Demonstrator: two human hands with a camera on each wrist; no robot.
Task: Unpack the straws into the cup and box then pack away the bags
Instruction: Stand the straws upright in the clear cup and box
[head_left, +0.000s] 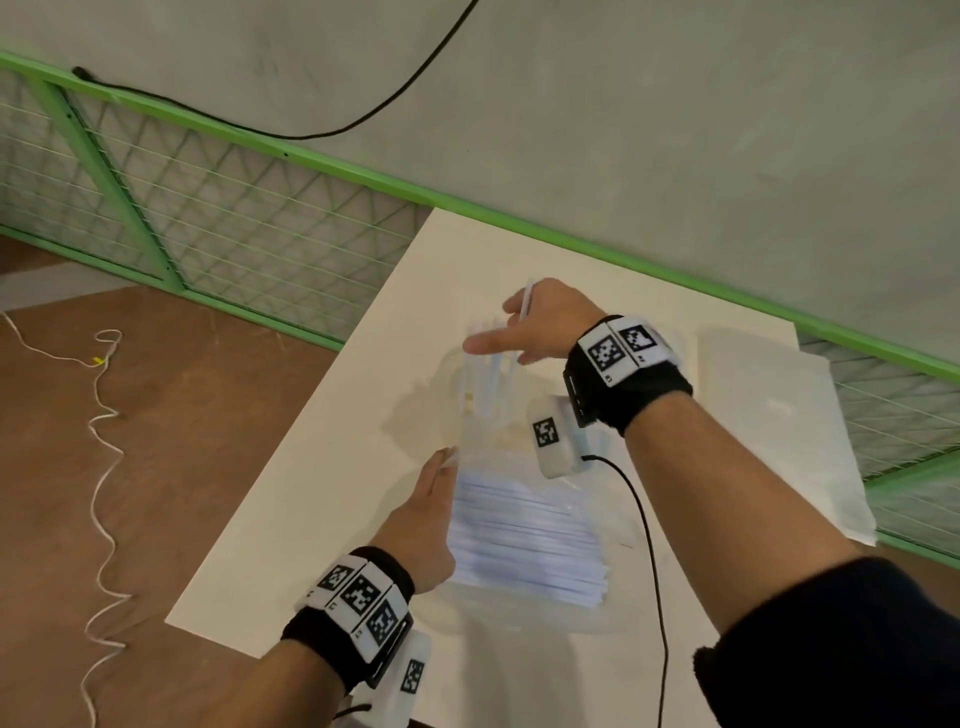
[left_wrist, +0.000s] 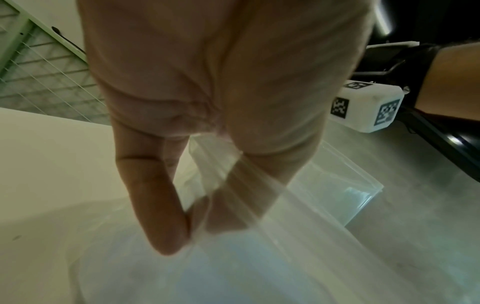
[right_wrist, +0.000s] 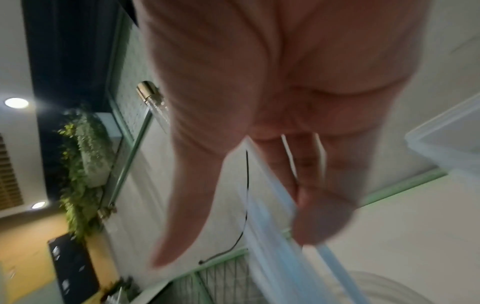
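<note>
On the white table (head_left: 311, 519) lies a clear bag (head_left: 524, 540) full of paper-wrapped straws. My left hand (head_left: 444, 462) pinches the bag's far left edge; in the left wrist view its fingertips (left_wrist: 182, 232) press the clear plastic of the bag (left_wrist: 259, 267) together. Beyond the bag stands a clear cup (head_left: 454, 395) with several straws (head_left: 488, 374) upright in it. My right hand (head_left: 519, 332) hovers over the cup, fingers curled round a few wrapped straws (right_wrist: 272, 226), thumb stretched left. A clear box (head_left: 743, 379) sits to the right.
A pale flat sheet or bag (head_left: 821, 467) lies under the box and overhangs the table's right edge. A black cable (head_left: 649, 545) runs from my right wrist across the table. A green mesh fence (head_left: 234, 208) lines the far side. A white cord (head_left: 104, 467) trails on the brown floor.
</note>
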